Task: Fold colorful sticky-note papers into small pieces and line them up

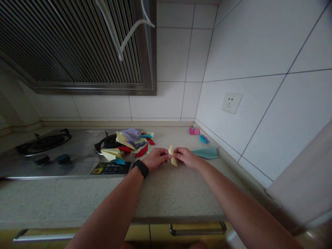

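Observation:
A small piece of folded pale yellow paper [172, 160] is held upright between my two hands, just above the speckled countertop [176, 193]. My left hand [157, 158] pinches its left side with thumb and fingers. On the other side my right hand [186, 157] pinches it too. The paper has a pointed top and a narrow tail hanging below the fingers. A flat teal paper piece [207, 153] lies on the counter, partly behind my right hand. The paper's exact folds are too small to make out.
A heap of folded paper in several colours [132, 138] lies over the right burner of the gas stove [83, 148]. Pink folded paper [194, 130] and blue folded paper [204, 138] sit by the right wall. A range hood [95, 88] hangs above; a wall socket [232, 102] is at right.

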Motion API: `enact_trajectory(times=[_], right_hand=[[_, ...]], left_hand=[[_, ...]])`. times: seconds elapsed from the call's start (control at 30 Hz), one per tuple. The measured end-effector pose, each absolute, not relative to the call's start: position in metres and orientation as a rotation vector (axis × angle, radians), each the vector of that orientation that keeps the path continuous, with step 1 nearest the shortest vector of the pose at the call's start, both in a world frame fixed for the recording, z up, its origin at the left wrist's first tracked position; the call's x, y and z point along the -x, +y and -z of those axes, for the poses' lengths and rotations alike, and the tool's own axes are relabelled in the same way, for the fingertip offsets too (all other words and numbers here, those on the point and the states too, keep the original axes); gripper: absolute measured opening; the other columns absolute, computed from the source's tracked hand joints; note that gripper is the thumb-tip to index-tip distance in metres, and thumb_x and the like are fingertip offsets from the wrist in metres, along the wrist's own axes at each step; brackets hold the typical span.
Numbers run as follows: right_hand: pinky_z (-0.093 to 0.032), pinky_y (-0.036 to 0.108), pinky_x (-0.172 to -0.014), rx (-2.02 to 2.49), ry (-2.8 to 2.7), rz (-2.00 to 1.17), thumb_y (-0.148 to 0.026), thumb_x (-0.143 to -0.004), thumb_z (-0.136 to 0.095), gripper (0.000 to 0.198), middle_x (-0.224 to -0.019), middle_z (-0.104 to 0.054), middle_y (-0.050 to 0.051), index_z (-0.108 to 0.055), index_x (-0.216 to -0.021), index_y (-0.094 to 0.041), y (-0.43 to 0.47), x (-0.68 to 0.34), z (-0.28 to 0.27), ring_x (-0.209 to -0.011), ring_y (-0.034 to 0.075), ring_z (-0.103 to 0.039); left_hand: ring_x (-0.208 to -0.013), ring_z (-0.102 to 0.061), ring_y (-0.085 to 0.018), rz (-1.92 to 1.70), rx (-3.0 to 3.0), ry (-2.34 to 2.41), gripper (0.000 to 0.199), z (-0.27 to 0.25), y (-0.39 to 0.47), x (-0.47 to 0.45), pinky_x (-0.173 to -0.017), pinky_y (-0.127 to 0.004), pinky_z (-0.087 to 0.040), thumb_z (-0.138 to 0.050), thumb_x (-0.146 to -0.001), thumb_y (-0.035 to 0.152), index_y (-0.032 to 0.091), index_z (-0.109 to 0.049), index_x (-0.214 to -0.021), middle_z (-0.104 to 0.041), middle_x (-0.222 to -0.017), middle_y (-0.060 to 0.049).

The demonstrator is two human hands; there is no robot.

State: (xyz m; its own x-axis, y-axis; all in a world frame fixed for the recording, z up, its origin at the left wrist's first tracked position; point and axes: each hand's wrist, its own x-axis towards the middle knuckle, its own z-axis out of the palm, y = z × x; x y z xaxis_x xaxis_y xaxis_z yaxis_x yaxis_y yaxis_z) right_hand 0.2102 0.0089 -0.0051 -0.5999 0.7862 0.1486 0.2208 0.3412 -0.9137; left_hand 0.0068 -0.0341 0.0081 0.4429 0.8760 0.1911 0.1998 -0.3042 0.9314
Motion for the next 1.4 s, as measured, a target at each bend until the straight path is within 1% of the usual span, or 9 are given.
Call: enact_trajectory(times=[0.23,0.37,0.53,0.63,0.73,0.93,1.13,1.27,1.4], right_hand=[[-0.035,0.023,-0.061,0.863,-1.993,-1.172,-0.052,-0.081,-0.059,0.037,-0.074,-0.055,0.001,-0.06,-0.084,-0.015,0.008,-0.21,0.001,-0.067,0.012,-0.047],[-0.031,0.022,-0.056,0.887,-2.029,-1.181,-0.051,-0.082,-0.058,0.036,-0.068,-0.054,-0.001,-0.061,-0.086,-0.016,0.008,-0.211,0.002,-0.059,0.01,-0.042],[-0.033,0.023,-0.058,0.843,-2.027,-1.292,-0.05,-0.081,-0.06,0.035,-0.072,-0.057,0.0,-0.062,-0.086,-0.016,0.002,-0.212,-0.003,-0.06,0.011,-0.043],[-0.033,0.024,-0.058,0.837,-2.016,-1.292,-0.052,-0.08,-0.06,0.036,-0.07,-0.055,0.0,-0.06,-0.083,-0.016,-0.001,-0.212,-0.006,-0.061,0.011,-0.044],[-0.033,0.024,-0.057,0.836,-1.963,-1.246,-0.053,-0.079,-0.06,0.037,-0.069,-0.053,-0.001,-0.058,-0.083,-0.016,-0.001,-0.211,-0.009,-0.061,0.011,-0.043],[-0.034,0.025,-0.059,0.803,-1.976,-1.224,-0.052,-0.078,-0.062,0.036,-0.07,-0.052,-0.002,-0.056,-0.08,-0.017,0.002,-0.212,-0.01,-0.061,0.011,-0.043],[-0.032,0.025,-0.056,0.782,-2.008,-1.223,-0.049,-0.081,-0.06,0.031,-0.068,-0.05,-0.002,-0.057,-0.082,-0.018,0.005,-0.212,-0.01,-0.058,0.011,-0.04],[-0.033,0.025,-0.057,0.705,-1.976,-1.229,-0.048,-0.081,-0.061,0.029,-0.07,-0.051,-0.001,-0.058,-0.082,-0.019,0.002,-0.211,-0.014,-0.06,0.011,-0.042],[-0.034,0.025,-0.057,0.698,-2.005,-1.227,-0.048,-0.081,-0.061,0.029,-0.07,-0.051,-0.001,-0.06,-0.082,-0.019,-0.002,-0.211,-0.018,-0.061,0.011,-0.042]], left_hand=[[-0.053,-0.045,-0.009,-1.006,-1.8,1.037,0.033,-0.011,-0.038,-0.015,-0.049,-0.02,-0.033,-0.056,-0.083,0.046,0.013,-0.058,-0.082,-0.053,-0.064,0.001],[-0.056,-0.048,-0.009,-1.006,-1.878,1.125,0.028,-0.014,-0.042,-0.016,-0.051,-0.02,-0.036,-0.055,-0.084,0.041,0.014,-0.06,-0.081,-0.055,-0.066,0.0],[-0.06,-0.052,-0.01,-0.969,-1.913,1.073,0.024,-0.011,-0.038,-0.014,-0.056,-0.021,-0.04,-0.056,-0.084,0.037,0.013,-0.061,-0.083,-0.059,-0.071,-0.001],[-0.064,-0.054,-0.012,-0.979,-1.977,1.057,0.024,-0.007,-0.037,-0.017,-0.06,-0.022,-0.041,-0.051,-0.088,0.037,0.014,-0.059,-0.084,-0.061,-0.076,-0.002],[-0.068,-0.054,-0.014,-1.016,-2.144,1.203,0.025,-0.006,-0.045,-0.023,-0.062,-0.024,-0.041,-0.042,-0.093,0.037,0.017,-0.055,-0.087,-0.06,-0.078,-0.003],[-0.081,-0.055,-0.021,-0.824,-2.63,1.524,0.03,-0.023,-0.066,-0.03,-0.066,-0.029,-0.038,-0.04,-0.094,0.044,0.018,-0.054,-0.095,-0.059,-0.086,-0.009],[-0.082,-0.055,-0.025,-0.672,-2.882,1.43,0.036,-0.037,-0.053,-0.023,-0.068,-0.033,-0.038,-0.035,-0.095,0.044,0.017,-0.058,-0.094,-0.06,-0.084,-0.011],[-0.079,-0.055,-0.024,-0.706,-2.881,1.4,0.038,-0.03,-0.048,-0.02,-0.068,-0.033,-0.038,-0.033,-0.096,0.042,0.016,-0.059,-0.092,-0.06,-0.083,-0.011],[-0.084,-0.055,-0.023,-0.744,-2.811,1.328,0.035,-0.025,-0.049,-0.018,-0.072,-0.033,-0.039,-0.036,-0.096,0.041,0.017,-0.06,-0.093,-0.06,-0.084,-0.011]])
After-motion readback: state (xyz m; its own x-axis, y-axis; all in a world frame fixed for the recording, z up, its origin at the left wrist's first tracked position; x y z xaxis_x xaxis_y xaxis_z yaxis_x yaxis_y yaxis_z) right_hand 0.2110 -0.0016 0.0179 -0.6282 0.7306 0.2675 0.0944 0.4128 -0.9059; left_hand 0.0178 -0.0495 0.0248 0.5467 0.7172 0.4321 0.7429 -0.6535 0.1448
